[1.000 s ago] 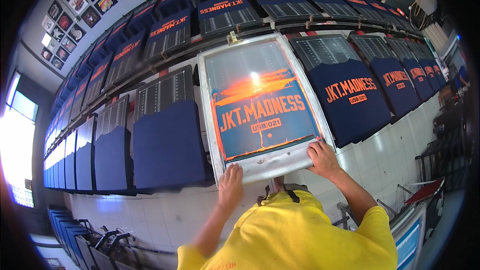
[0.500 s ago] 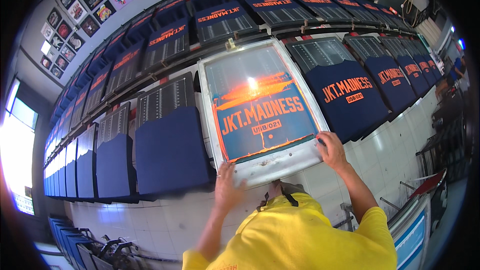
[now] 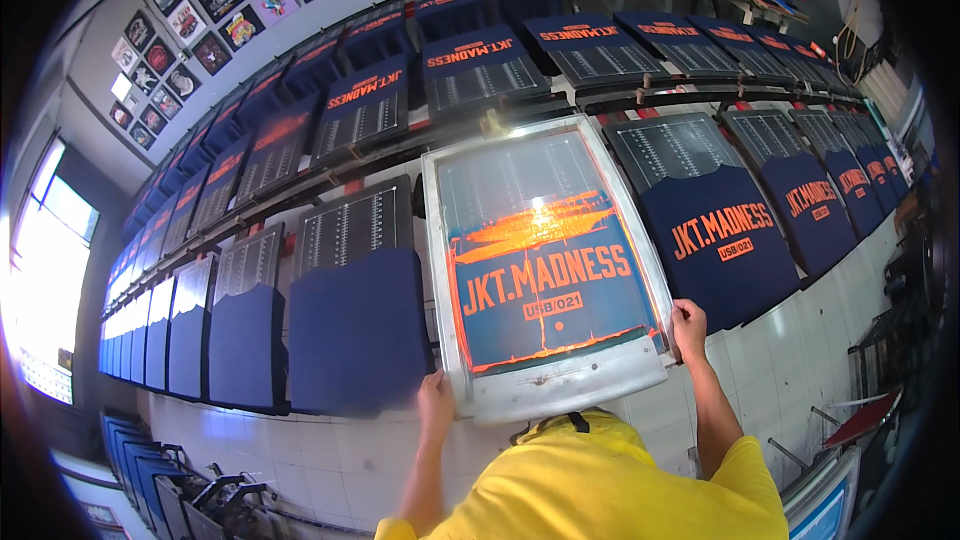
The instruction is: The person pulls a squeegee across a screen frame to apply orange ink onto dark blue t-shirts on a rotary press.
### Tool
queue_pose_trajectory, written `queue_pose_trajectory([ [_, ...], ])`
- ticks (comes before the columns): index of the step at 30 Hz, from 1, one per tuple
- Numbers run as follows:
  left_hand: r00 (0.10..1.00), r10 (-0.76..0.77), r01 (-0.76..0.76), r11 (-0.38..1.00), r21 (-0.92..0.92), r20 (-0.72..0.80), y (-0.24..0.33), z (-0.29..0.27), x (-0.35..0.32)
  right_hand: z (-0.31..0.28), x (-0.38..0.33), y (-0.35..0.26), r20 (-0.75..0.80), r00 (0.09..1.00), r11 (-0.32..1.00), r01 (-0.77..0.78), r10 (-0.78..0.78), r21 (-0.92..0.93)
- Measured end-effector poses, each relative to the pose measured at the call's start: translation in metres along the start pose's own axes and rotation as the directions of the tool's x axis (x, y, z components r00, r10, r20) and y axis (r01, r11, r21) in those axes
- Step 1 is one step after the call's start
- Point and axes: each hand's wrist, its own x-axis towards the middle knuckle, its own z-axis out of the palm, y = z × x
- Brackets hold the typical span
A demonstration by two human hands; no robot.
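Observation:
A silkscreen frame (image 3: 570,386) with a pale metal border lies over one of the shirt boards, directly in front of me. Orange ink (image 3: 535,225) is pooled across its mesh, above orange block lettering on dark blue. At the frame's lower left corner my left hand (image 3: 436,402) is closed on the edge. My right hand (image 3: 689,328) grips the right side near the lower corner, thumb and fingers pinched round the rim. Whether the frame rests flat or is slightly raised, I cannot tell. The shirt under it is mostly hidden.
To the left, a plain navy shirt (image 3: 358,330) covers a dark board. On the right sits a navy shirt with orange print (image 3: 715,230). Long rows of similar boards run both ways and behind. A red-topped stand (image 3: 860,418) is at lower right, folded chairs (image 3: 140,450) at lower left.
Both hands have moved from near the frame's lower inner corners to its outer side edges and closed on them. My view has shifted, so everything sits lower and farther right in it.

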Motion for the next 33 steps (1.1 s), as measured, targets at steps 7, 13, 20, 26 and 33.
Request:
queue_pose_trajectory([
  [7,0.999,-0.031,0.031,0.999,0.004,-0.025,-0.001,0.002,0.01,0.002,0.0,-0.001,-0.014,0.998,0.997,-0.057,0.058,0.061],
  [13,0.987,-0.143,0.146,0.988,-0.048,0.071,0.001,-0.001,0.026,0.007,0.0,-0.007,-0.041,0.997,0.997,-0.064,0.066,0.041],
  [20,0.919,-0.321,0.375,0.89,-0.259,0.228,-0.037,-0.005,0.039,0.009,0.001,-0.024,-0.028,0.993,0.992,-0.117,0.119,0.048],
  [26,0.889,-0.337,0.43,0.847,-0.314,0.309,-0.021,-0.019,0.04,0.007,0.001,-0.028,0.006,0.989,0.987,-0.149,0.149,0.054],
  [33,0.875,-0.334,0.467,0.777,-0.422,0.352,-0.023,-0.025,0.041,0.013,0.003,-0.011,-0.021,0.991,0.99,-0.13,0.131,0.053],
])
